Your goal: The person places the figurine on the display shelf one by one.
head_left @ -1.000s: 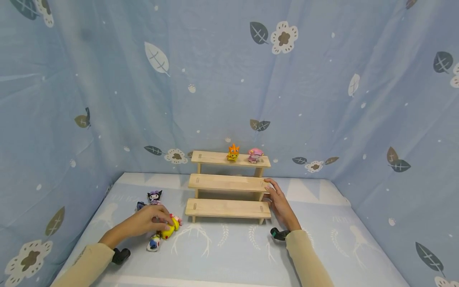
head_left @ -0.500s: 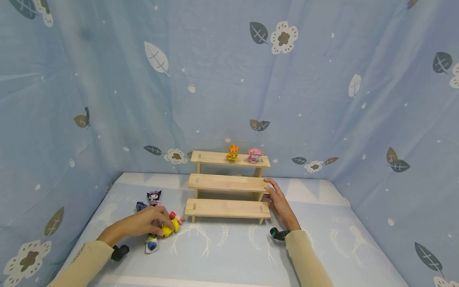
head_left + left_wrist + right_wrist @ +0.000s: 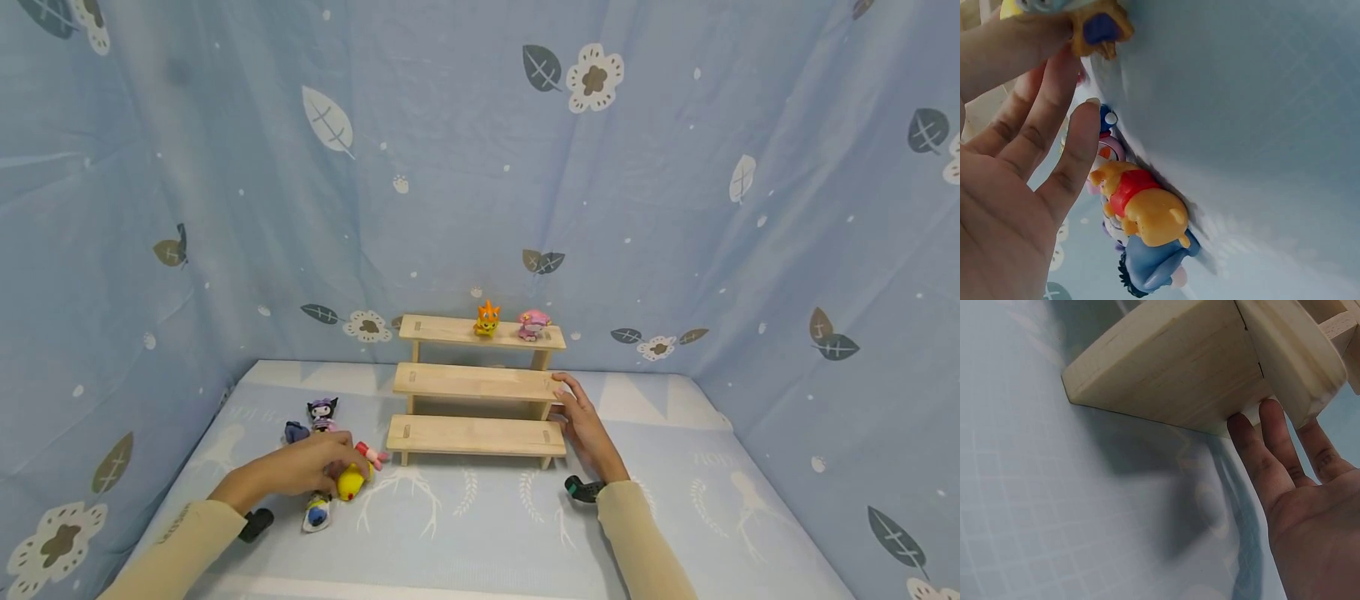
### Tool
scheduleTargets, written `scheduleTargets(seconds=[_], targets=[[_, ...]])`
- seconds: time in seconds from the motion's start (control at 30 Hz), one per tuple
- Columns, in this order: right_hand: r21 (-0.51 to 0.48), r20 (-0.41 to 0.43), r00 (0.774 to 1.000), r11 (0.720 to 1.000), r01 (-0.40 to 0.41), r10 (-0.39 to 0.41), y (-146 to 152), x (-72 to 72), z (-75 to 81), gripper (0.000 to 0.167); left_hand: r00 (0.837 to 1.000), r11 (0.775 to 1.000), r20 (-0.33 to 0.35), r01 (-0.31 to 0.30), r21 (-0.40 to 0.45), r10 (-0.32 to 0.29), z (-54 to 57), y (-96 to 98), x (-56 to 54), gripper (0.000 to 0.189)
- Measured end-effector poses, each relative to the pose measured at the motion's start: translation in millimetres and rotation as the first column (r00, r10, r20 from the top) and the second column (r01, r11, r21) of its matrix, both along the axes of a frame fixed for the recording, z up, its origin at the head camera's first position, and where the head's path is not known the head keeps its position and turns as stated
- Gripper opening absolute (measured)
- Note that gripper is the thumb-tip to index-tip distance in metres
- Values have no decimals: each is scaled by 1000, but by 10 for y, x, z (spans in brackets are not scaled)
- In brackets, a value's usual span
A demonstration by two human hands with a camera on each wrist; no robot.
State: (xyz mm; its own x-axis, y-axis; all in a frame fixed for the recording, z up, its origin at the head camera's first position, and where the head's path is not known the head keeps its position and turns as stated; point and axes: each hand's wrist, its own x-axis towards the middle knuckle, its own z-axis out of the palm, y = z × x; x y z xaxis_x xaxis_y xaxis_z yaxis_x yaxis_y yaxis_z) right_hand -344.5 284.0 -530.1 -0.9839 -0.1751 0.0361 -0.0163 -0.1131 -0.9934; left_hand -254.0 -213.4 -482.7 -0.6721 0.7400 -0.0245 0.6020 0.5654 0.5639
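My left hand (image 3: pixel 318 462) is over a cluster of small figurines at the left, pinching a yellow figurine (image 3: pixel 351 482). In the left wrist view, the held piece shows an orange-brown part with a purple patch (image 3: pixel 1102 28) beside the thumb; the fingers hide much of it. Below those fingers lie a bear figurine in a red shirt (image 3: pixel 1147 200) and a blue donkey figurine (image 3: pixel 1157 259). At the right end of a three-tier wooden display stand (image 3: pixel 476 433), my right hand (image 3: pixel 587 429) rests with its fingertips against the middle tier and side panel.
An orange-yellow figurine (image 3: pixel 487 321) and a pink one (image 3: pixel 533 325) stand on the top tier. A black-eared doll figurine (image 3: pixel 323 411), a red-and-pink figurine (image 3: pixel 371 455) and a white-and-blue one (image 3: pixel 317 511) lie around my left hand. Patterned curtains (image 3: pixel 450 167) enclose the table.
The yellow figurine has turned in my left fingers, its round end now facing forward. The red-and-pink figurine beside it has shifted slightly right. My right hand and the stand stay put.
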Motion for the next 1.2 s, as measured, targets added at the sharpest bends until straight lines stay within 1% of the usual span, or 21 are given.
scheduleTargets(seconds=[0.13,0.3,0.4,0.47,0.53,0.63,0.73,0.9,1.03,1.2], targets=[[4,0,1000,1000,1,-1,2,-12,-7,45,999,998,-18,-50,-28,49,13,11,21,42],[7,2,1000,1000,1,-1,-1,-12,-13,44,992,993,-52,-118,-28,117,-14,-19,26,48],[7,4,1000,1000,2,-2,-2,-7,-15,44,984,985,-65,-170,-21,169,-22,-47,22,51],[0,11,1000,1000,9,-9,-6,-2,-11,43,977,980,-85,-198,-26,195,-25,-61,19,49],[-2,12,1000,1000,11,-11,-7,3,-4,43,972,975,-86,-222,-13,220,-37,-80,10,46],[-6,13,1000,1000,15,-15,-13,10,8,42,969,973,-85,-230,27,231,-58,-104,-10,38],[-2,7,1000,1000,14,-14,-16,13,12,44,974,973,-53,-213,93,219,-74,-131,-24,33],[15,15,1000,1000,11,-11,-19,8,15,46,978,970,-13,-203,134,207,-89,-163,-13,30],[11,16,1000,1000,8,-8,-18,7,20,48,974,967,0,-225,123,226,-95,-178,-3,31],[13,6,1000,1000,14,-15,-24,12,13,46,970,969,-49,-233,82,237,-102,-191,17,29]])
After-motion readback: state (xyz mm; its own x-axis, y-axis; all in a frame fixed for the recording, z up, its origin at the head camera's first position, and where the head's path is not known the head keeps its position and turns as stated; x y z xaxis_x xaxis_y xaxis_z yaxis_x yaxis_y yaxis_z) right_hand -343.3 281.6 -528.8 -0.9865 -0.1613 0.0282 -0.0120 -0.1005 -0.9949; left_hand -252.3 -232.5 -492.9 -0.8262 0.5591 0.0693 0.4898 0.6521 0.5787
